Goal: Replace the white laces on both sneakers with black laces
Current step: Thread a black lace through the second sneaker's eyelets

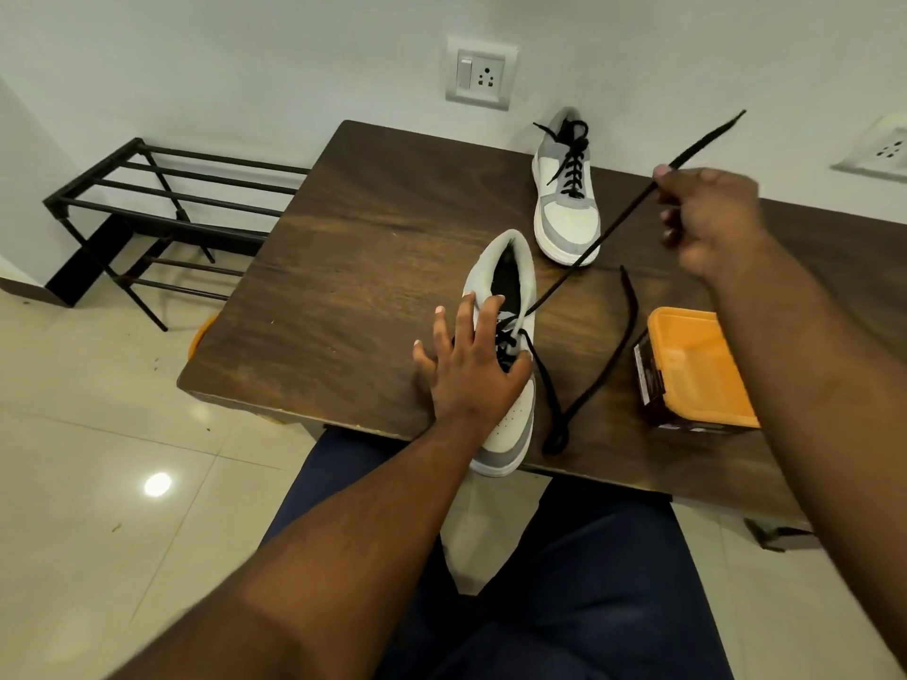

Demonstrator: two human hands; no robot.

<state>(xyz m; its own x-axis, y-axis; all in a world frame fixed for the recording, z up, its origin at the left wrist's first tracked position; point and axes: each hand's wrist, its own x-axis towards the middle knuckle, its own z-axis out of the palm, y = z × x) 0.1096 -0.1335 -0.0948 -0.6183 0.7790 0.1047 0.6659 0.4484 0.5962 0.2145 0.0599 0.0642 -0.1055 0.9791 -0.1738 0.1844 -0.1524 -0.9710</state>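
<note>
A white and grey sneaker (pixel 510 424) lies at the table's near edge, toe towards me, with a black lace (pixel 589 257) threaded through its eyelets. My left hand (pixel 471 365) rests on the sneaker's lacing with fingers spread, thumb against the laces. My right hand (pixel 711 218) is raised at the right and pinches one lace end, which stretches taut up from the shoe. The other lace end (pixel 584 395) trails loose on the table. A second sneaker (pixel 564 213), laced in black, stands farther back.
An orange-lidded brown box (pixel 697 370) sits on the dark wooden table (pixel 343 247) at the right, close to the loose lace. A black metal rack (pixel 162 208) stands on the tiled floor at the left. Wall sockets are behind the table.
</note>
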